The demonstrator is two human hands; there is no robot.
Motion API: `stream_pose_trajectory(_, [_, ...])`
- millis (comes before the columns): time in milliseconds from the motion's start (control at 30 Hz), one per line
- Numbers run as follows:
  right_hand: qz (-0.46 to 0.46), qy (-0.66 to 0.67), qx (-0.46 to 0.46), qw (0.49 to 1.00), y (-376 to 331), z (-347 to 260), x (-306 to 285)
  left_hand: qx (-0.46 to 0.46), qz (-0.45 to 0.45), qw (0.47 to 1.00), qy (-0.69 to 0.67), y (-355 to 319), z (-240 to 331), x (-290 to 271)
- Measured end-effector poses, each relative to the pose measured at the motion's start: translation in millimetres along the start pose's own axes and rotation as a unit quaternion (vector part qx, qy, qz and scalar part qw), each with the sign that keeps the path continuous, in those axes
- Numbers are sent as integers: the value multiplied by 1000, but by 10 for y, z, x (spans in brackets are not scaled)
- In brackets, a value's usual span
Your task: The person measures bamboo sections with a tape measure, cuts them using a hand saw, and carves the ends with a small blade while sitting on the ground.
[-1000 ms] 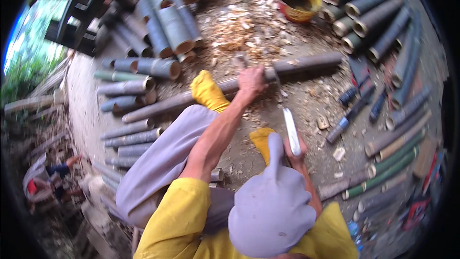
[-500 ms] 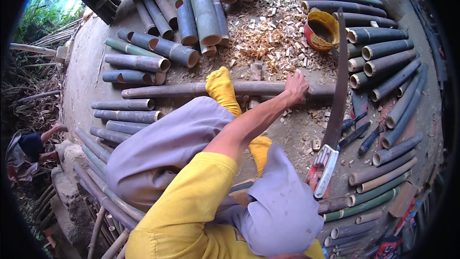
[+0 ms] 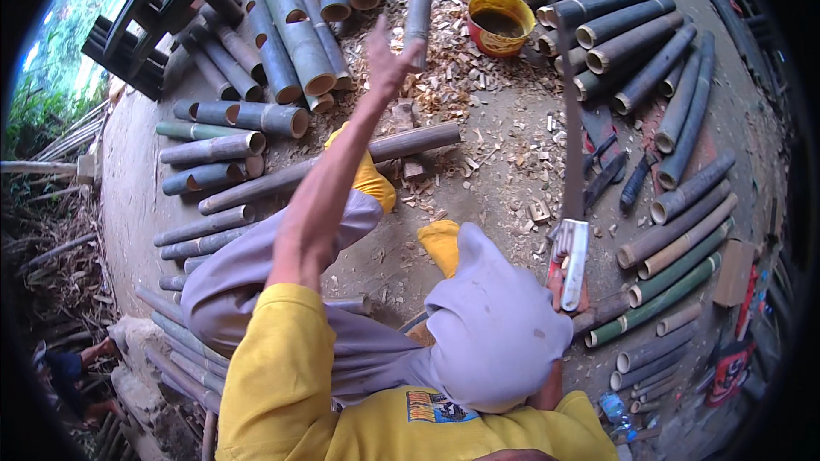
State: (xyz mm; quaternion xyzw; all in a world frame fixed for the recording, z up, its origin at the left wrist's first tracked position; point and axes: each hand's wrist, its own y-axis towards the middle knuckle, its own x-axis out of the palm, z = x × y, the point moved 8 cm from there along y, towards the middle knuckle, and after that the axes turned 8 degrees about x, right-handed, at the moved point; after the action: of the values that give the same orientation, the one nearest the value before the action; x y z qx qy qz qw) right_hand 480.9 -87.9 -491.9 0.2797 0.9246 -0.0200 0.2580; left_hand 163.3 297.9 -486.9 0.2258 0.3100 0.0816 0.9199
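My left hand point(image 3: 389, 60) reaches out at the far middle, fingers stretched and apart. Just beyond its right side is a short cut bamboo piece point(image 3: 418, 13), close to the fingers; whether they touch I cannot tell. My right hand point(image 3: 571, 283), mostly behind the handle, grips a handsaw point(image 3: 575, 243), its long blade pointing up and away. A dark bamboo pole point(image 3: 417, 142) lies slanted over a wooden block point(image 3: 416, 168), its right end free. My yellow-covered foot point(image 3: 372, 184) presses on the pole beneath my left forearm.
Wood chips point(image 3: 461, 77) cover the ground ahead. A yellow and red bucket point(image 3: 500, 24) stands beyond them. Cut bamboo tubes point(image 3: 632, 30) lie in groups left and right. Knives point(image 3: 605, 177) rest near the saw blade. Another person's legs point(image 3: 96, 358) show at lower left.
My left hand has left the pole and swung up and away to the left. The pole is shorter, and the cut piece is now apart near my hand. The saw stays in my right hand.
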Motion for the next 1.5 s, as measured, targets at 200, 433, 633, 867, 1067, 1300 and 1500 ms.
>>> stream_pose_trajectory(200, [24,-31,-13,999,-147,-24,-135,207,-330,896,215,126,215,-734])
stream_pose_trajectory(433, [119,-118,-53,984,791,135,-237,66,-566,763,305,-1033,-593,-1728])
stream_pose_trajectory(633, [158,-260,-94,948,1974,332,-75,-34,-456,833,312,-1834,-1393,-1585])
stream_pose_trajectory(867, [107,-343,-163,919,2684,530,602,-37,-400,871,283,-1936,-1732,-1598])
stream_pose_trajectory(1067, [21,-359,-122,925,2871,601,1092,2,-322,901,291,-1743,-1290,-1197])
stream_pose_trajectory(1300, [-28,-331,-47,942,2979,954,1287,20,-359,882,304,-1749,-958,-494])
stream_pose_trajectory(1500, [-36,-292,-18,956,2974,1200,1224,-42,-444,888,114,-1663,-1024,-295])
